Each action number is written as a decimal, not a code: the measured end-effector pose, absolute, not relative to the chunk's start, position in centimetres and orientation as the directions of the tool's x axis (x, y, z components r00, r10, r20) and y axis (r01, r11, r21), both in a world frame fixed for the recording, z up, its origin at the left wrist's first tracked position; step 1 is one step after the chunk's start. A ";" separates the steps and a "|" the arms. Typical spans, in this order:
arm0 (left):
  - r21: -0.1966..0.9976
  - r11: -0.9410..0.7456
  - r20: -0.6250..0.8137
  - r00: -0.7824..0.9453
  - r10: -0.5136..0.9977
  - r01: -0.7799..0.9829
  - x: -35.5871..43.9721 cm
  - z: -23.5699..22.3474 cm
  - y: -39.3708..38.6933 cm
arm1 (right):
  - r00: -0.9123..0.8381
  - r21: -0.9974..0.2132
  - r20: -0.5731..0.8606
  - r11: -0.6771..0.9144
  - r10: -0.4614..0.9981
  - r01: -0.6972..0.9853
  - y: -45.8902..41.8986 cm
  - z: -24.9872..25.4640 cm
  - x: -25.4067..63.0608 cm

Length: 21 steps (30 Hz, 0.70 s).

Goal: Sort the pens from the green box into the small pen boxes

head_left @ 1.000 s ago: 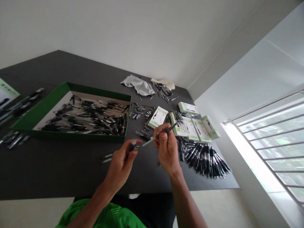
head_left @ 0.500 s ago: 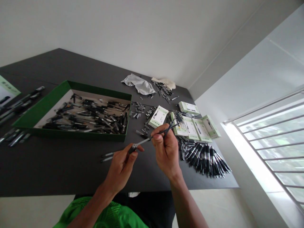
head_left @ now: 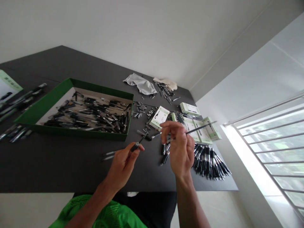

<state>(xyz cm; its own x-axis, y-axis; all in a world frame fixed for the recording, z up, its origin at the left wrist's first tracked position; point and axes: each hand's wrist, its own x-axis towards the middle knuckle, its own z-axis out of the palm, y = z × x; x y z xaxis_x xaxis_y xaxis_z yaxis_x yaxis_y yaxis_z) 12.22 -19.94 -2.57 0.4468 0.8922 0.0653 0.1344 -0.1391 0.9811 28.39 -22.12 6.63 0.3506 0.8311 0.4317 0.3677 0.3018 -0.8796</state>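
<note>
The left hand (head_left: 123, 167) pinches a short dark pen barrel (head_left: 135, 147) between thumb and fingertips, a narrow grip with the barrel's end showing above the index finger. Just to its right, the raised right hand (head_left: 180, 148) holds a slim black pen (head_left: 199, 129) in another narrow grip. The pen runs from a silver tip left of the fingers out over the packaging at the upper right (too thin to tell whether it is a whole pen or a refill). The two pieces are apart, with a small gap between them, and both are held over the dark counter (head_left: 71, 60).

Two loose pens (head_left: 109, 155) lie just beyond the left hand. A fanned heap of black-and-silver pens (head_left: 209, 161) sits right of the right wrist, with more pens (head_left: 165, 153) beside the hand. Green-and-white pen cards (head_left: 159, 117) lie in a loose cluster beyond them, and small metal pen parts (head_left: 142, 109) are scattered near the cards. To the left stands a green box (head_left: 71, 83) holding a jumble of pen pieces (head_left: 90, 115). Farther back are a grey cloth (head_left: 141, 84) and a cream cloth (head_left: 167, 83), with a few pens (head_left: 163, 93) against them. A barred window (head_left: 268, 142) brightens the right side.
</note>
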 end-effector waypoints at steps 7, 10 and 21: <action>0.965 -0.216 0.130 0.444 0.887 0.149 12.4 -2.8 -20.1 | 0.299 -0.843 0.484 0.346 0.823 0.413 -21.7 6.0 26.1; 0.960 -0.236 0.145 0.454 0.879 0.150 12.5 -2.9 -20.2 | 0.296 -0.837 0.489 0.345 0.821 0.425 -21.6 5.8 25.6; 0.954 -0.260 0.164 0.465 0.870 0.149 12.3 -2.9 -20.2 | 0.264 -0.842 0.458 0.319 0.849 0.435 -21.5 5.3 25.2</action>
